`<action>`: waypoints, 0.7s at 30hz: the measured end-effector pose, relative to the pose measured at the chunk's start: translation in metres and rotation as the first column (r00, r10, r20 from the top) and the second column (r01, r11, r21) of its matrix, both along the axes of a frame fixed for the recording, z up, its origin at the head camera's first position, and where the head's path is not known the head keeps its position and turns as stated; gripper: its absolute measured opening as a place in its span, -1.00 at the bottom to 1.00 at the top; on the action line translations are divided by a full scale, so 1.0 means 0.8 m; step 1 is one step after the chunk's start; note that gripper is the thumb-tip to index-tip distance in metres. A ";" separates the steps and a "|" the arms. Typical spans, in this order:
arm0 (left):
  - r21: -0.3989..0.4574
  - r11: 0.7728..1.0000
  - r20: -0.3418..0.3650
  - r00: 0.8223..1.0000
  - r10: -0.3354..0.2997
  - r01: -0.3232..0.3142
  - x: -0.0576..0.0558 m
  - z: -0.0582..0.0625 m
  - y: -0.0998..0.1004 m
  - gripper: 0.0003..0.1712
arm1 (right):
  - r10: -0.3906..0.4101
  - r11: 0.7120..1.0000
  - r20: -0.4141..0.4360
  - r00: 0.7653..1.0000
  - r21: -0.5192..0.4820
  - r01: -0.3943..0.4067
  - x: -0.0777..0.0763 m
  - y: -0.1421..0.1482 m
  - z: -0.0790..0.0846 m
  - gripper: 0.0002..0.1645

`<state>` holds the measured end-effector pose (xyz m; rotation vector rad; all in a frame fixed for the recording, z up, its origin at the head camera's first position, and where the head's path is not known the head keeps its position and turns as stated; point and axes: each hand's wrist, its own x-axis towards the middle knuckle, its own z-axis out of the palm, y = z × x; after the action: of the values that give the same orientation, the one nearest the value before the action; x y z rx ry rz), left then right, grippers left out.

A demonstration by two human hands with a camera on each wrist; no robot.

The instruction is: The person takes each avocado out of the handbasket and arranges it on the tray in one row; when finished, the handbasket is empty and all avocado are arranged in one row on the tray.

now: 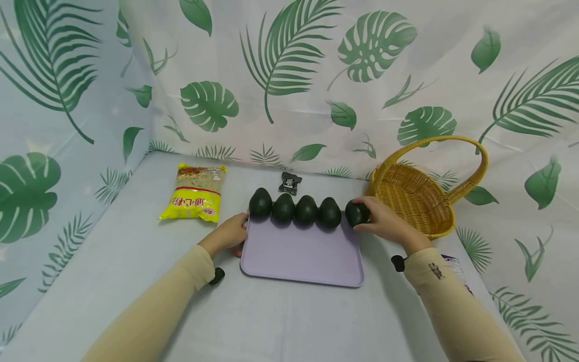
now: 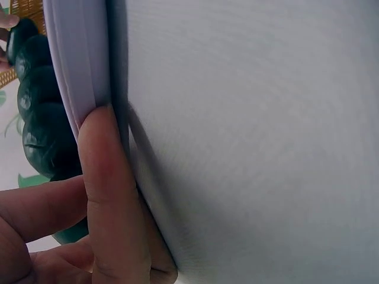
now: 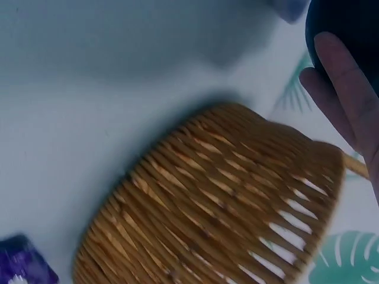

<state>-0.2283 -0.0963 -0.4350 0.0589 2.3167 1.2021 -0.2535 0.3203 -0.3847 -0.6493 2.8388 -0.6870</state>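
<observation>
A lilac tray [image 1: 300, 256] lies on the table, with several dark green avocados [image 1: 305, 210] in a row along its far edge. At the tray's left side, my left hand [image 1: 229, 234] grips the rim; in the left wrist view a finger [image 2: 112, 189] lies along the outside of the tray's edge. My right hand [image 1: 382, 218] holds another avocado [image 1: 356, 214] at the tray's far right corner, its fingers curled about the right side. Only part of that avocado [image 3: 349, 23] shows in the right wrist view.
A wicker basket [image 1: 413, 196] with a tall handle stands right of the tray, close to my right hand. A yellow food packet [image 1: 194, 193] lies at the back left, and a small black packet [image 1: 289, 183] behind the avocados. A purple package [image 1: 454, 266] is partly hidden by my right sleeve.
</observation>
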 end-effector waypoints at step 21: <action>0.002 1.000 -0.009 1.000 -0.002 0.002 -0.004 -0.002 -0.002 -0.33 | -0.078 0.996 0.093 0.993 -0.039 0.082 -0.003 -0.006 -0.023 0.10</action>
<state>-0.2313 -0.0980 -0.4362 0.0673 2.3223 1.2051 -0.2561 0.3152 -0.4032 -0.4990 2.7855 -0.7715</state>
